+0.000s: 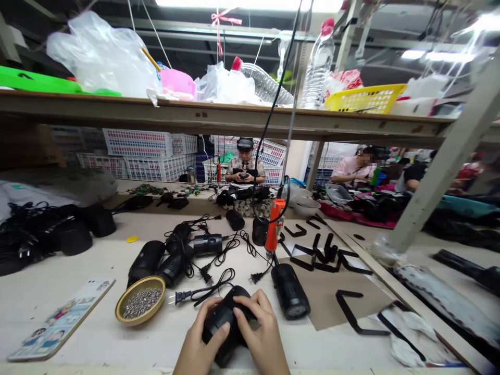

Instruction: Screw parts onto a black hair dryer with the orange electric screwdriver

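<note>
Plastic crates stand stacked behind a pale work surface, and a loaded shelf spans it overhead. Close to the near edge of the surface, around its middle, the person has both hands closed about a black housing, which lies directly between the palms. Its long axis seems to run away from the body, leaning a little to the right at the far end. The left hand wraps the left side, thumb laid along the top; the right hand grips the other side, thumb and forefinger near the far end. Neither is nearer, since both touch it; whether a small part sits beneath the right fingertips cannot be told.

Just beyond the right hand lies a second black unit, with an orange screwdriver upright behind it. Left of the left hand are a plug and a round bowl of screws. Black brackets lie toward the right edge, partly over a brown sheet. Past the far edge, a co-worker sits facing this way, holding something dark.
</note>
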{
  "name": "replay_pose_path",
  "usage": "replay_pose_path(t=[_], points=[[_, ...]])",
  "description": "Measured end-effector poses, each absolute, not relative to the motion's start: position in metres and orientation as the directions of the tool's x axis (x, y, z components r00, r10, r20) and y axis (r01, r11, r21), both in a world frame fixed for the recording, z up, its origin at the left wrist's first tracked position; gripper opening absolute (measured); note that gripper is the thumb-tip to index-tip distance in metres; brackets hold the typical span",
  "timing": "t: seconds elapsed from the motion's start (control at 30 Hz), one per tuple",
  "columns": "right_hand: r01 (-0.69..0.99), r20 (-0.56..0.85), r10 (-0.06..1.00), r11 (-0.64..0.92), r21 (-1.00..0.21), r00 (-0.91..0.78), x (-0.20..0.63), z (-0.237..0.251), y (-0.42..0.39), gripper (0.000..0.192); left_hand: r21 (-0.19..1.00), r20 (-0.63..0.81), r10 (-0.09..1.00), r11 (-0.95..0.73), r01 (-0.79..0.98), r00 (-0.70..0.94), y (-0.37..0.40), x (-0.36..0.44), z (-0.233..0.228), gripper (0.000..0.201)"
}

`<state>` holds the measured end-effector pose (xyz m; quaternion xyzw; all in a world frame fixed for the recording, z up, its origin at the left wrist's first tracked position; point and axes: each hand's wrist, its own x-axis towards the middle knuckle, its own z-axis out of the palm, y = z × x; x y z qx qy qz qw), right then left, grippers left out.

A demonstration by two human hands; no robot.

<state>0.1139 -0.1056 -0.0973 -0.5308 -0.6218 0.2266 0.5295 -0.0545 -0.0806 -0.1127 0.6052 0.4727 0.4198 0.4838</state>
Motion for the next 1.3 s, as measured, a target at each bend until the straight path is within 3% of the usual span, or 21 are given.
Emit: replay_pose_path(t=[0.2,0.37,0.5,0.67,0.8,0.9,1.0,1.07,1.17,1.3], points=[[0.288,0.248,0.959,0.2,-0.937,0.139,0.113,-0.083,-0.097,0.024,0.982,-0.002,0.993,-0.019,0.187,0.115,-0.086,-0.045,-0.108,0.06],[0.26,0.21,0.962,0.16,-0.952,0.174,0.115,-0.075,-0.092,0.021,0.967,0.045,0.998,-0.057,0.247,0.054,-0.092,-0.034,-0.103,0.057],[0.292,0.194,0.973,0.152,-0.944,0.123,0.121,-0.081,-0.099,0.025,0.959,0.068,0.99,-0.098,0.266,0.12,-0.093,-0.04,-0.105,0.061],[0.261,0.186,0.977,0.153,-0.953,0.108,0.127,-0.093,-0.104,0.029,0.967,-0.007,0.981,-0.043,0.252,0.194,-0.093,-0.044,-0.114,0.074],[0.212,0.182,0.974,0.152,-0.966,0.132,0.126,-0.092,-0.104,0.028,0.956,0.13,0.986,-0.152,0.25,0.104,-0.093,-0.047,-0.107,0.063],[0.194,0.177,0.969,0.143,-0.971,0.171,0.122,-0.088,-0.105,0.027,0.921,0.273,0.957,-0.229,0.315,-0.101,-0.078,-0.081,-0.087,0.052],[0.167,0.193,0.959,0.16,-0.973,0.207,0.119,-0.086,-0.106,0.029,0.816,0.333,0.896,-0.118,0.565,-0.295,-0.049,-0.134,-0.067,0.047],[0.148,0.211,0.949,0.18,-0.973,0.234,0.118,-0.087,-0.106,0.031,0.655,0.201,0.923,0.122,0.745,-0.328,-0.027,-0.161,-0.059,0.043],[0.171,0.214,0.956,0.181,-0.969,0.202,0.122,-0.089,-0.103,0.031,0.55,0.132,0.912,0.258,0.794,-0.388,-0.004,-0.175,-0.059,0.028],[0.23,0.195,0.973,0.163,-0.959,0.123,0.127,-0.088,-0.102,0.03,0.566,0.153,0.918,0.223,0.794,-0.367,0.009,-0.17,-0.071,0.008]])
